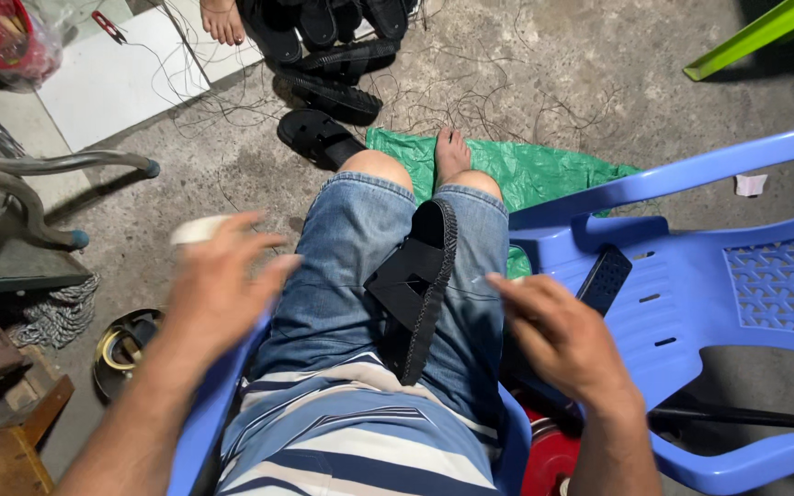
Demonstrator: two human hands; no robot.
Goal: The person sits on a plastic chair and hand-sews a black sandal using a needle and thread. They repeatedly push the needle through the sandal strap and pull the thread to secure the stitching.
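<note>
A black rubber sandal strap piece (pixel 418 285) with a stitched edge is seen lying across the lap, on the blue denim shorts (pixel 360 276), between the two hands and touched by neither. The left hand (pixel 218 285) is raised over the left thigh and is blurred; its fingers are loosely curled and something pale (pixel 197 230) is seen at the fingertips, though whether it is held in the grip cannot be told. The right hand (pixel 558 335) is held above the right thigh with thumb and forefinger pinched together at the tip; what, if anything, is caught in that grip is too small to be made out.

A second blue plastic armchair (pixel 719 294) is placed just beside the right knee, and a black ridged sole piece (pixel 605 278) is laid on its seat. A crumpled green plastic sheet (pixel 526 170) is spread on the concrete floor (pixel 544 73) under a bare foot (pixel 452 152). Several black sandals (pixel 328 87) are piled further off, among loose dark threads. Another person's bare foot (pixel 222 20) is seen at the top edge, beside a flat white board (pixel 117 83). A red item in a clear plastic bag (pixel 11 41) is placed in the top left corner. A small white paper scrap (pixel 750 185) lies on the floor at the right.
</note>
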